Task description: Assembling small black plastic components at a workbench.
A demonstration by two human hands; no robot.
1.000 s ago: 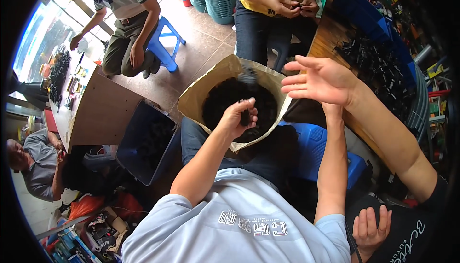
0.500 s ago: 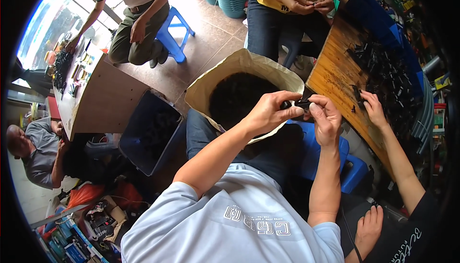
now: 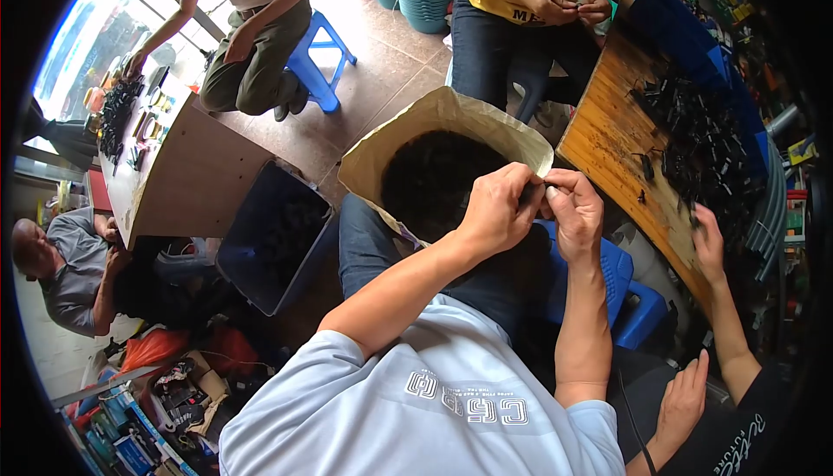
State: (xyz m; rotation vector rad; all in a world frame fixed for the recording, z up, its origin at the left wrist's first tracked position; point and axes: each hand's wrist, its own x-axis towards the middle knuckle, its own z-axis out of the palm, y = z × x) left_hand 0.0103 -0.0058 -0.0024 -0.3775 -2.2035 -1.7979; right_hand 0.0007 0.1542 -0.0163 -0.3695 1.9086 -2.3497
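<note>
My left hand is closed around a small black plastic piece, mostly covered by my fingers. Right beside it, my right hand pinches at the piece's other end, thumb against forefinger. The fingertips of both hands nearly meet, so I cannot make out the piece's exact kind. Below and beyond them stands a large pale sack with its mouth rolled wide, holding a mass of dark small parts.
To the right is a wooden table heaped with black parts; a co-worker's hand is at its edge. A dark blue bin stands left, a blue stool by my right arm. Other people sit around.
My hands have drawn together and the left fingers now wrap over the black piece. The co-worker's hand at right has pulled back toward the table's near edge.
</note>
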